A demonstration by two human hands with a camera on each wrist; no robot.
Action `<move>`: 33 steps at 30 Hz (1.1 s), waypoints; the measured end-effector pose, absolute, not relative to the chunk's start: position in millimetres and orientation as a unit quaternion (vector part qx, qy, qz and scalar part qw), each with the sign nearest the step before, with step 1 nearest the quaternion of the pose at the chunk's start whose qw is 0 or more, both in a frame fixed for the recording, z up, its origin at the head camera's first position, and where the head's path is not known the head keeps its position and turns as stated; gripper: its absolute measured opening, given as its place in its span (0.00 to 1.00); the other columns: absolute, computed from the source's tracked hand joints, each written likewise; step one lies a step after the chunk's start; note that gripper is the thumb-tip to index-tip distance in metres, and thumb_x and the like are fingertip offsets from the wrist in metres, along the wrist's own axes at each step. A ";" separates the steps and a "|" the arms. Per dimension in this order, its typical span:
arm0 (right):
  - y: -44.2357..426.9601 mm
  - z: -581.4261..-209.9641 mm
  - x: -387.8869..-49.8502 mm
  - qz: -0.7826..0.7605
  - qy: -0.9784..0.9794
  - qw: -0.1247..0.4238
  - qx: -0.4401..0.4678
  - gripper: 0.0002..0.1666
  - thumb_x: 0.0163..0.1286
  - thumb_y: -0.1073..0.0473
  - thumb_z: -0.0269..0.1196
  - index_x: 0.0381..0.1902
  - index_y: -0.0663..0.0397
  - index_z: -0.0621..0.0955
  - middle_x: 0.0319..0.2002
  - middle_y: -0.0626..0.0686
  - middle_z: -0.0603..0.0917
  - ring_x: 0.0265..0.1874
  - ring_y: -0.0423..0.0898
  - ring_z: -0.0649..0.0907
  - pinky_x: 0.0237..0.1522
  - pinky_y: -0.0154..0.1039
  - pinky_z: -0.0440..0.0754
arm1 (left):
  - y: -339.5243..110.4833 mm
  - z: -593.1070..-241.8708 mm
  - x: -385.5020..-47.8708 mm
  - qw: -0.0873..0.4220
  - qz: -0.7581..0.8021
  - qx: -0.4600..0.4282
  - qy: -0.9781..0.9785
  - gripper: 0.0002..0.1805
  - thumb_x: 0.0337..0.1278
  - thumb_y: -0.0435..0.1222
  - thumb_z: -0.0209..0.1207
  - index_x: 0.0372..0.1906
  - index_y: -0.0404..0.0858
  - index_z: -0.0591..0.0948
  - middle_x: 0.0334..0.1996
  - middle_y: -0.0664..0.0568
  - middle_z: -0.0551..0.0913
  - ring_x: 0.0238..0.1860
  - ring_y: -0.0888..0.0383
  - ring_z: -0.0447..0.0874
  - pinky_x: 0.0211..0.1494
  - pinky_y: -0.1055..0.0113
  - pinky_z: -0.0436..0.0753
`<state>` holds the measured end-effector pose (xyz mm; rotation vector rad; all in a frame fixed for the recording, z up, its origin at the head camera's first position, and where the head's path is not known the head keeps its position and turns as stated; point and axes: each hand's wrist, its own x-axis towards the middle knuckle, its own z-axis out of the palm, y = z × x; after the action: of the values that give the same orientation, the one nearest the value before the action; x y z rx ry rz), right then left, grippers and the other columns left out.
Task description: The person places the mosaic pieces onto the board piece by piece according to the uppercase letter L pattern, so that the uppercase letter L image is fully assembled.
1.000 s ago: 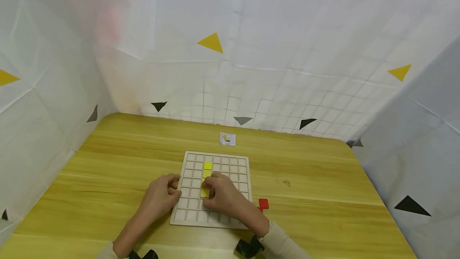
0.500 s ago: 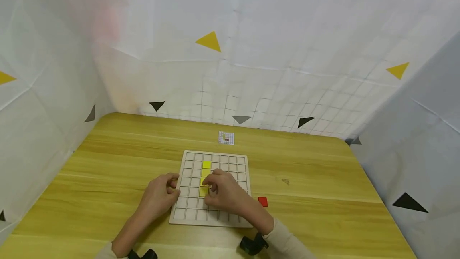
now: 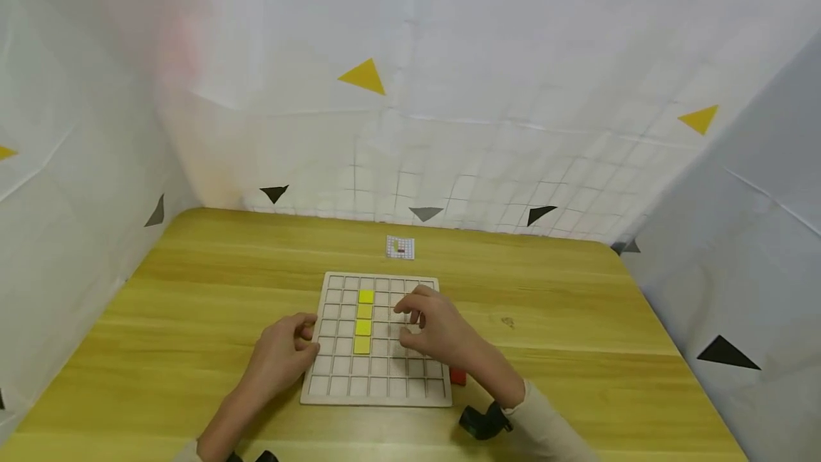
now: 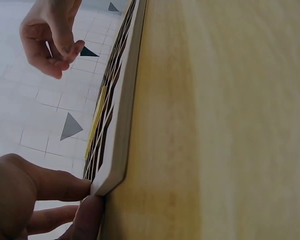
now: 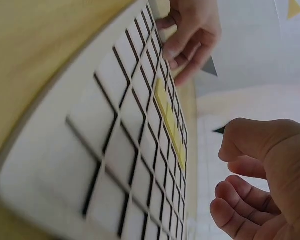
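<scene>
A pale wooden grid board [image 3: 376, 399] lies flat on the table, with a column of several yellow square tiles [image 3: 362, 327] set in its cells. At the board's left edge, my left hand [image 3: 279, 353] holds the rim; in the left wrist view the fingertips [image 4: 75, 187] and thumb meet at that edge. My right hand [image 3: 439, 330] hovers over the board's right half, right of the yellow tiles. Its fingers are loosely bent, thumb and forefinger apart, and nothing is between them in the right wrist view. Part of a red tile [image 3: 458, 376] shows by the board's right edge, under the right forearm.
A small printed card [image 3: 400, 247] with a coloured grid pattern lies behind the board. The wooden table [image 3: 564, 305] reaches back to white cloth walls [image 3: 513, 55] marked with triangles. A dark wrist-worn device [image 3: 482, 422] hangs below the right forearm.
My right hand has drawn away from the lowest yellow tiles to the right and slightly up, uncovering the whole column. The left hand stays at the board's edge. The forearm covers more of the red tile.
</scene>
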<state>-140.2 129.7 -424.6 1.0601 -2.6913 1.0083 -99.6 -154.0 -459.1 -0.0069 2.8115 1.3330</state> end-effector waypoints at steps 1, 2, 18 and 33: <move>134.8 -423.9 -139.9 0.328 -0.881 0.038 0.338 0.15 0.56 0.67 0.69 0.44 0.59 0.84 0.38 0.53 0.80 0.32 0.46 0.79 0.33 0.34 0.79 | -153.9 -458.9 -99.4 0.015 0.429 -0.003 0.903 0.24 0.52 0.29 0.65 0.57 0.30 0.81 0.37 0.50 0.81 0.36 0.58 0.82 0.39 0.62 0.82; 139.9 -423.1 -139.6 0.326 -0.886 0.036 0.329 0.16 0.56 0.67 0.69 0.44 0.59 0.84 0.38 0.53 0.80 0.33 0.46 0.78 0.33 0.34 0.79 | -153.7 -458.7 -99.3 0.016 0.430 -0.002 0.903 0.24 0.52 0.29 0.65 0.57 0.30 0.81 0.37 0.50 0.81 0.36 0.58 0.82 0.39 0.62 0.82; 218.5 -431.2 -126.3 0.290 -0.917 0.045 0.269 0.16 0.54 0.68 0.70 0.42 0.57 0.86 0.38 0.51 0.82 0.30 0.44 0.77 0.29 0.34 0.78 | -155.5 -462.5 -99.6 0.010 0.428 0.001 0.904 0.25 0.51 0.28 0.66 0.57 0.31 0.81 0.37 0.50 0.81 0.36 0.58 0.82 0.39 0.63 0.82; 242.0 -456.1 -118.8 0.271 -0.918 0.030 0.290 0.21 0.46 0.66 0.75 0.42 0.54 0.86 0.35 0.45 0.82 0.31 0.41 0.77 0.37 0.38 0.75 | -154.2 -459.8 -98.9 0.017 0.428 -0.006 0.904 0.25 0.52 0.29 0.66 0.58 0.31 0.80 0.39 0.50 0.81 0.36 0.58 0.81 0.39 0.63 0.81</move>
<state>-118.8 242.0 -456.1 0.8929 -2.8298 0.8342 -98.9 -154.2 -459.8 -0.0182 2.8089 1.3290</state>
